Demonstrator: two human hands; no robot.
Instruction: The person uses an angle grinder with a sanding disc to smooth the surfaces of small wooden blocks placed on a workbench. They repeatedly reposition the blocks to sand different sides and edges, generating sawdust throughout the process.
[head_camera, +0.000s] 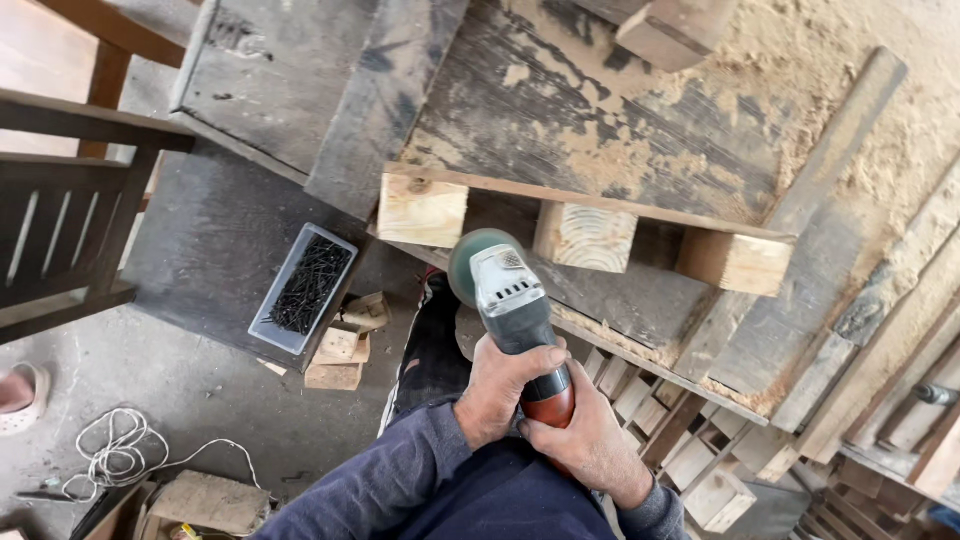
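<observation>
Both my hands grip an angle grinder (510, 300) with a grey body and a red rear handle. My left hand (500, 385) wraps the body from the left. My right hand (590, 445) holds the red handle from below. The grinder's greenish disc (468, 262) points up toward a wooden pallet piece (590, 215), a thin slat with three square blocks under it. The disc sits just below the slat's near edge, between the left block (422, 210) and the middle block (585, 238). Whether the disc touches the wood cannot be told.
A grey tray of dark nails (304, 288) lies left of the grinder, with small wood offcuts (340, 352) beside it. A white cord (115, 450) coils on the floor lower left. Dark wooden furniture (60, 200) stands at left. Sawdust-covered boards (700, 120) and stacked planks (880, 330) fill the right.
</observation>
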